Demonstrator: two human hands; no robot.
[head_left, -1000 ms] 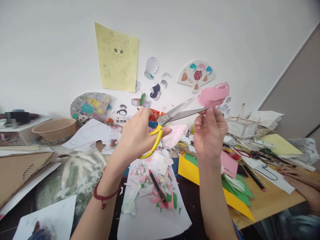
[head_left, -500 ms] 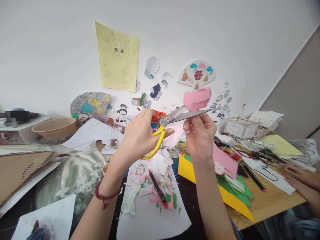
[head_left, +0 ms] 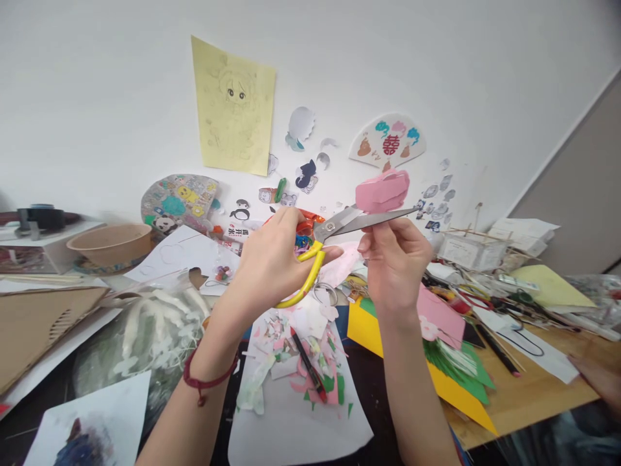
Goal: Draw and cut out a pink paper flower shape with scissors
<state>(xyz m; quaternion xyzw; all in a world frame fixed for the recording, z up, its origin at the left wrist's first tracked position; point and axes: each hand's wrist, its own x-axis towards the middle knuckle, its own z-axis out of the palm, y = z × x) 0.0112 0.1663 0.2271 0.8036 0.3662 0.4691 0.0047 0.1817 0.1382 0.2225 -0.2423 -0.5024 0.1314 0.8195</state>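
My left hand [head_left: 272, 255] is closed around the yellow handles of a pair of scissors [head_left: 316, 259]. The scissors' blades point right and stand apart, with a layered piece of pink paper [head_left: 382, 192] at the opening between them. My right hand [head_left: 395, 262] pinches the paper from below; its fingertips lie close to the lower blade, which hides part of the grip. Under both hands, a white sheet [head_left: 295, 440] carries pink, green and white paper scraps [head_left: 276, 362] and a dark pen with a red end [head_left: 309, 366].
At left are a clay-coloured bowl [head_left: 109, 241], brown cardboard [head_left: 43, 323] and a plastic bag of white pieces [head_left: 145, 323]. Yellow card [head_left: 363, 327], pink card [head_left: 441, 317] and pens lie at right, near another person's hand [head_left: 589, 375]. Drawings and cutouts hang on the wall [head_left: 121, 97].
The pink paper has tilted and turned slightly between the blades, and my right hand has shifted a little right. My left hand keeps hold of the scissors. The whole view has moved slightly.
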